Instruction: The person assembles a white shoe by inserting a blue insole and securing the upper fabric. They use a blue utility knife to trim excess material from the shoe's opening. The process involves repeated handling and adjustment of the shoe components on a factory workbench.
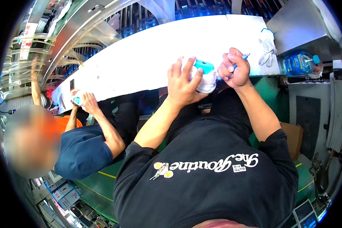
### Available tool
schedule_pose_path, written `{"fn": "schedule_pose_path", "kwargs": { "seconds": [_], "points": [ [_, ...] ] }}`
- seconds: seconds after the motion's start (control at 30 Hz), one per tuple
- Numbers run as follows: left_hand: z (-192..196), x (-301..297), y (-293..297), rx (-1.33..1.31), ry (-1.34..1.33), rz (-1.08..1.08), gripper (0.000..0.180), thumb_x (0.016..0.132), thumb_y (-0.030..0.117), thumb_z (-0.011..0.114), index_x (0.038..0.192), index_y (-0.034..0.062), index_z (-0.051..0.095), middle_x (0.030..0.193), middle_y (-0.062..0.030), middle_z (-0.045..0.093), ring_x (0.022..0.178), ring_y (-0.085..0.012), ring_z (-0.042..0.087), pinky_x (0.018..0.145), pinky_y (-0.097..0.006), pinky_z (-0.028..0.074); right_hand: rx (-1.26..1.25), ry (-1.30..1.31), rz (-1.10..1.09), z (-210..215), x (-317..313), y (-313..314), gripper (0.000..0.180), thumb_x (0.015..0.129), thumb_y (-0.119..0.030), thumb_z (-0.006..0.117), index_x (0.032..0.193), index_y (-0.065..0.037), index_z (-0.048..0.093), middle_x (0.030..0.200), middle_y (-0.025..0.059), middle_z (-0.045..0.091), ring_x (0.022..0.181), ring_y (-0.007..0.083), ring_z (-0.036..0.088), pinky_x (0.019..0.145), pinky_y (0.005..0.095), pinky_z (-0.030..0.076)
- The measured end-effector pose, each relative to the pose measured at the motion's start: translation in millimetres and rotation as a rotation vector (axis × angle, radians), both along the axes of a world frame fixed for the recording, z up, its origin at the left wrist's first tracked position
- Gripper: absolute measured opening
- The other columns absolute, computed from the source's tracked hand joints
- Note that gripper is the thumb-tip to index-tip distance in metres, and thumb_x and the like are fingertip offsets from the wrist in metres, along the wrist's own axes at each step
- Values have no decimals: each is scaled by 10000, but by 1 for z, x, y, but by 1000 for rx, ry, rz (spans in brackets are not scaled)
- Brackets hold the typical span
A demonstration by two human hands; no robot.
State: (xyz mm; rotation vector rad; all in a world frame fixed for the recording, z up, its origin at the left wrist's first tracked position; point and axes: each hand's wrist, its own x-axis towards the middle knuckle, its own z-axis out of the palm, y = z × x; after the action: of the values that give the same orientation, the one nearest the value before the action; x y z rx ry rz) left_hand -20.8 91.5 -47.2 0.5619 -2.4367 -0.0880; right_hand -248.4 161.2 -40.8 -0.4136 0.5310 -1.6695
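My left hand (183, 84) is closed around a white shoe (208, 84), held at the near edge of the white table. A turquoise last (204, 66) with a dark hole in its top fills the shoe's opening. Just right of the shoe, my right hand (236, 71) makes a fist around a slim blue pen-like tool (246, 56). One end of the tool sticks out past the fingers on the far right side. Its other end shows beside the shoe; whether it touches the shoe, I cannot tell.
The white tabletop (140, 53) stretches left to a co-worker, whose hands (88, 103) hold a similar white and turquoise piece. White gloves (268, 48) lie at the table's right end. Beyond them a blue-capped bottle (298, 64) lies sideways by a metal housing (302, 28).
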Motion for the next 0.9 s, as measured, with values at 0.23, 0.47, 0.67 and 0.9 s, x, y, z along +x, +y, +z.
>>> {"fn": "schedule_pose_path", "kwargs": {
  "seconds": [0.23, 0.47, 0.67, 0.9],
  "points": [
    [6, -9, 5, 1, -95, 2, 845, 546, 450, 990, 1273, 147, 686, 1580, -223, 527, 1402, -527, 507, 1028, -661, 428, -123, 625, 134, 13, -13, 2, 280, 996, -124, 611, 764, -105, 455, 624, 48, 466, 447, 170, 424, 479, 360, 363],
    [-8, 2, -6, 25, 98, -39, 913, 615, 508, 1018, 1370, 177, 625, 1592, -235, 543, 1446, -526, 493, 1059, -637, 440, 13, 1494, -267, 31, -77, 15, 266, 953, -140, 740, 793, -28, 559, 675, 41, 549, 639, 88, 527, 570, 333, 451],
    [4, 23, -24, 180, 226, -101, 933, 622, 557, 1033, 1369, 160, 640, 1592, -279, 538, 1440, -490, 557, 1145, -593, 476, 334, 1924, -140, -5, -58, -17, 374, 935, -216, 749, 1228, -23, 617, 1240, 226, 655, 1174, 371, 674, 998, 451, 551],
    [-9, 52, -46, 425, 463, -255, 970, 620, 464, 1069, 1404, 120, 613, 1586, -359, 504, 1455, -495, 551, 1143, -551, 501, -50, 1183, 214, 6, 4, -29, 1108, 748, -444, 967, 1646, -92, 421, 1628, 184, 472, 1510, 358, 474, 1255, 521, 405]
  ]
}}
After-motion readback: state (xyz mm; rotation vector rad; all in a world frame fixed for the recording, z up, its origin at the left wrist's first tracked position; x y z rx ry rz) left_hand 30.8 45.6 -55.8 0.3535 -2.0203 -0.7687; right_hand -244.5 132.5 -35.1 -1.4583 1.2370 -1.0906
